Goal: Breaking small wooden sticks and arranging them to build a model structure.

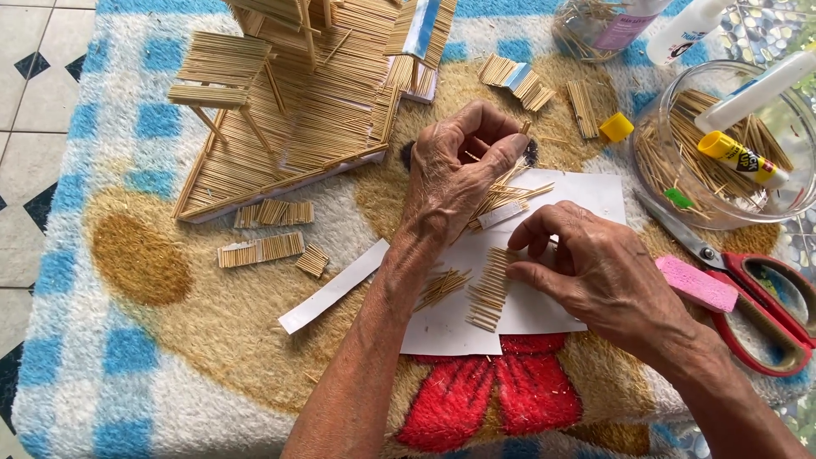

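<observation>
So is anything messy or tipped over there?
Yes. The clear jar lies on its side with sticks and a yellow glue stick inside, and its yellow cap sits loose on the rug. Stick bits litter the rug.

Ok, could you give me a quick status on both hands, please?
Left hand pinching toothpicks. Right hand aligning toothpick row on white paper. Scissors beside, not obstructing.

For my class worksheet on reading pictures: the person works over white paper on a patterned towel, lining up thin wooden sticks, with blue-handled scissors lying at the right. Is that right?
One detail is wrong: the head view shows the scissors have red handles, not blue. The white paper, patterned towel, wooden sticks and the scissors' place at the right all hold.
</observation>
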